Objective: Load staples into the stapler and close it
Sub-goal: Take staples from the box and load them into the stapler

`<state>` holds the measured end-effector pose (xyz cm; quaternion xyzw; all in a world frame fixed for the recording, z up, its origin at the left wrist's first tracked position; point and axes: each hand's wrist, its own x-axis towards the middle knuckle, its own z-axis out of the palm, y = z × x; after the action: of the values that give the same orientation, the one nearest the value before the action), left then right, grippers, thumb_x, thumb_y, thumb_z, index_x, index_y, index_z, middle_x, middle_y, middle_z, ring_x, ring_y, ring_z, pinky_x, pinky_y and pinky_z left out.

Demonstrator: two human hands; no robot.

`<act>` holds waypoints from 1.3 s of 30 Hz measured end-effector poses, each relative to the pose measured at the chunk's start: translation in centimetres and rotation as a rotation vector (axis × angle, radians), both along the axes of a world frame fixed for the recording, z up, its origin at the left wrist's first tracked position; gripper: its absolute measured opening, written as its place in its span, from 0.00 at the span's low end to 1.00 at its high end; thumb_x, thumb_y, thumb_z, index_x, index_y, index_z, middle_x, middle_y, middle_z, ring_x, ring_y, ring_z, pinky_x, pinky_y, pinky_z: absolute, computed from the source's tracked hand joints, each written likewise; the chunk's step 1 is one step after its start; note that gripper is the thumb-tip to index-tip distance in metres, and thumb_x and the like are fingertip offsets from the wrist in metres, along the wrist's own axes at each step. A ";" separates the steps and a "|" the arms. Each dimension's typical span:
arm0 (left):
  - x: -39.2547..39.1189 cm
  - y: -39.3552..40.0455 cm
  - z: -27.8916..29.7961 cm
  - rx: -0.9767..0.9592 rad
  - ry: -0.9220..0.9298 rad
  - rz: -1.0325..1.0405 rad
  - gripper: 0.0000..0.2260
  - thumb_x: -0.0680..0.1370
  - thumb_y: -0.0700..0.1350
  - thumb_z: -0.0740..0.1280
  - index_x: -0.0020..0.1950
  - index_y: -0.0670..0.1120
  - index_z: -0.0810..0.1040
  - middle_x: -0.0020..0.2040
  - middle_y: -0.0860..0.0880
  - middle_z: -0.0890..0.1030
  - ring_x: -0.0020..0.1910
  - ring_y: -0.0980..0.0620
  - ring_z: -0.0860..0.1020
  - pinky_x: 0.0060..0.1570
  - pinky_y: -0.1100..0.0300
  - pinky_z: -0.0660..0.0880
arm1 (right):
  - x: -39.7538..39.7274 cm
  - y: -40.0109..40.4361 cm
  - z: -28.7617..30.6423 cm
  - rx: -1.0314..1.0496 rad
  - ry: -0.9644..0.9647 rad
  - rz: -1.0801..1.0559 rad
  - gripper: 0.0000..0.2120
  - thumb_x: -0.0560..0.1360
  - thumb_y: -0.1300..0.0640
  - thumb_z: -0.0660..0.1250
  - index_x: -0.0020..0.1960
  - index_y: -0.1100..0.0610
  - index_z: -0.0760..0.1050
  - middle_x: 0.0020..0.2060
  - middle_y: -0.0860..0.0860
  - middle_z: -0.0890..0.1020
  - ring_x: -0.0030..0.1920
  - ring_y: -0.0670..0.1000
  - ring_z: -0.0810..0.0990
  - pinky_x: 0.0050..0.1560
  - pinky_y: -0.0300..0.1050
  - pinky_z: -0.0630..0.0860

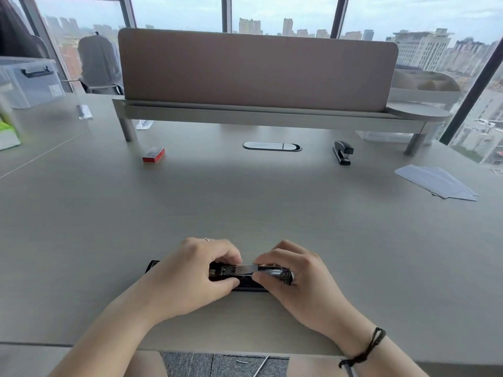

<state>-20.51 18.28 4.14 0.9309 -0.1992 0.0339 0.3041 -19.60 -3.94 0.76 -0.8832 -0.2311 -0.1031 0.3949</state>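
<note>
A black stapler (246, 274) lies crosswise on the desk near the front edge, its lid swung out to the left and its metal staple channel showing between my hands. My left hand (190, 273) grips the left part of the channel with thumb and fingers. On the right end, my right hand (296, 276) pinches the metal rail. A silvery staple strip (246, 268) lies in the channel between my fingertips. At the far left of the desk sits a red staple box (153, 155).
A second black stapler (343, 152) stands at the far right, with white sheets of paper (438, 182) beyond it to the right. A desk divider on a raised shelf (258, 74) closes off the back. A clear storage bin (27, 80) is at far left.
</note>
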 end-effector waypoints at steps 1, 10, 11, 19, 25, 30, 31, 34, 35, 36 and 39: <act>0.0 0.0 0.0 -0.006 0.009 0.002 0.08 0.70 0.47 0.76 0.46 0.57 0.81 0.45 0.64 0.82 0.48 0.65 0.78 0.44 0.74 0.70 | 0.0 0.0 0.0 0.017 0.004 -0.003 0.07 0.73 0.46 0.71 0.50 0.45 0.83 0.43 0.41 0.81 0.45 0.42 0.81 0.47 0.42 0.78; 0.0 0.1 -0.3 -0.008 0.016 0.026 0.08 0.70 0.50 0.76 0.47 0.57 0.81 0.41 0.59 0.84 0.47 0.60 0.80 0.47 0.66 0.74 | 0.1 0.0 0.0 0.020 0.029 -0.014 0.07 0.73 0.47 0.72 0.49 0.46 0.83 0.43 0.40 0.82 0.46 0.41 0.81 0.47 0.35 0.76; 0.0 0.1 -0.3 -0.006 0.014 0.027 0.08 0.70 0.50 0.76 0.47 0.57 0.81 0.41 0.59 0.84 0.47 0.60 0.80 0.47 0.66 0.74 | 0.1 0.0 0.0 0.014 0.029 -0.016 0.07 0.73 0.47 0.72 0.49 0.46 0.83 0.43 0.40 0.82 0.45 0.40 0.81 0.47 0.35 0.76; 0.0 0.1 -0.2 -0.009 0.012 0.022 0.08 0.70 0.49 0.76 0.47 0.56 0.81 0.40 0.59 0.83 0.47 0.61 0.79 0.42 0.71 0.71 | 0.0 0.0 0.0 0.028 0.013 -0.017 0.07 0.72 0.47 0.72 0.48 0.47 0.84 0.43 0.41 0.82 0.46 0.41 0.82 0.48 0.39 0.77; 0.0 0.2 -0.2 0.006 0.018 0.016 0.08 0.71 0.49 0.76 0.47 0.56 0.81 0.40 0.59 0.83 0.48 0.61 0.79 0.43 0.72 0.71 | 0.1 0.0 -0.1 0.002 0.011 -0.012 0.08 0.73 0.46 0.71 0.49 0.46 0.83 0.43 0.40 0.81 0.46 0.42 0.81 0.47 0.38 0.76; 0.0 -0.1 -0.2 -0.012 0.028 0.000 0.05 0.74 0.51 0.73 0.50 0.56 0.83 0.44 0.60 0.84 0.48 0.62 0.79 0.44 0.72 0.72 | 0.0 0.0 -0.1 0.003 0.015 -0.007 0.07 0.73 0.46 0.71 0.49 0.46 0.83 0.42 0.39 0.81 0.45 0.42 0.81 0.46 0.33 0.74; 0.1 -0.1 -0.2 -0.009 0.028 -0.006 0.04 0.75 0.51 0.72 0.50 0.56 0.83 0.44 0.59 0.84 0.47 0.60 0.79 0.42 0.71 0.72 | 0.1 0.0 -0.2 0.001 0.015 -0.006 0.07 0.73 0.45 0.71 0.49 0.46 0.83 0.42 0.39 0.81 0.45 0.42 0.81 0.45 0.33 0.73; 0.2 -0.2 -0.3 -0.009 0.025 -0.011 0.04 0.76 0.51 0.72 0.49 0.55 0.84 0.44 0.58 0.84 0.44 0.57 0.79 0.40 0.68 0.73 | 0.1 0.0 -0.1 0.002 0.020 -0.008 0.07 0.73 0.45 0.71 0.48 0.46 0.83 0.41 0.39 0.80 0.44 0.41 0.80 0.43 0.32 0.72; 0.2 -0.2 -0.3 -0.013 0.027 -0.009 0.04 0.76 0.51 0.72 0.49 0.55 0.84 0.44 0.58 0.84 0.44 0.57 0.79 0.39 0.69 0.72 | 0.2 0.0 -0.1 0.000 0.020 -0.009 0.07 0.73 0.46 0.71 0.48 0.46 0.83 0.41 0.39 0.80 0.44 0.41 0.80 0.43 0.32 0.72; 0.2 -0.2 -0.4 -0.018 0.030 -0.006 0.03 0.76 0.50 0.72 0.49 0.55 0.84 0.44 0.58 0.84 0.44 0.57 0.79 0.39 0.70 0.72 | 0.1 0.0 -0.1 -0.002 0.020 -0.010 0.07 0.73 0.46 0.71 0.48 0.46 0.83 0.41 0.39 0.80 0.44 0.41 0.80 0.44 0.32 0.72; 0.3 -0.3 -0.4 -0.039 0.033 0.008 0.03 0.76 0.51 0.72 0.48 0.55 0.85 0.43 0.58 0.85 0.43 0.57 0.80 0.39 0.68 0.73 | 0.1 0.0 -0.1 -0.003 0.028 -0.011 0.07 0.72 0.46 0.72 0.48 0.46 0.83 0.41 0.39 0.80 0.44 0.41 0.80 0.44 0.32 0.73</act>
<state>-20.21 17.99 3.77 0.9260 -0.1898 0.0236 0.3254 -19.52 -3.95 0.61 -0.8865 -0.2206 -0.0924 0.3962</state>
